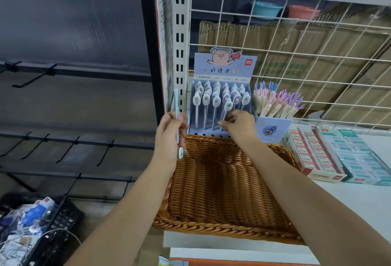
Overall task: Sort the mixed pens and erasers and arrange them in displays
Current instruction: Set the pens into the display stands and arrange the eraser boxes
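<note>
Right grip [239,125] pinches a tilted pen [226,113] in the front row of the pen display [224,69]. Left grip [169,132] is clamped on a light-blue pen [176,105], long axis near vertical, just left of the display. The front holes lie to its right.

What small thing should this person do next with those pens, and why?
Probably ease the slanted pen pinched by the right hand into a free front hole of the pen display; it leans while the others stand straight, and the left hand holds a blue pen.
</note>
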